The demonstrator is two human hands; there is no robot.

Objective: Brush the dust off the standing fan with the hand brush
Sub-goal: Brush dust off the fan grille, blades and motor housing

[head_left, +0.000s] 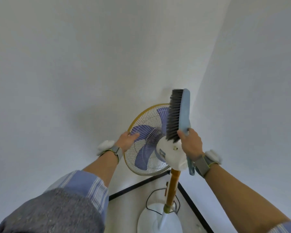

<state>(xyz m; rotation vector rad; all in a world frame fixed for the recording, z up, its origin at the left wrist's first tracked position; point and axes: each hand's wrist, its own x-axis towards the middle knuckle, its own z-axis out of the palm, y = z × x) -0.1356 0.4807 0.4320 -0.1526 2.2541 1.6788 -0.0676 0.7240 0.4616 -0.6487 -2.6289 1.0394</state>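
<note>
Soft even daylight, faint wall shadows, wide-angle edge warp, slight blur overall.

Blue brush (179,115) upright over fan (148,148)

A plain white wall (74,64) is being met by a second white wall (259,81) on the right (the brighter of the two), both are being edged below by dark skirting strips (138,185), and a pale floor (124,209) is being bounded between those strips.
</note>
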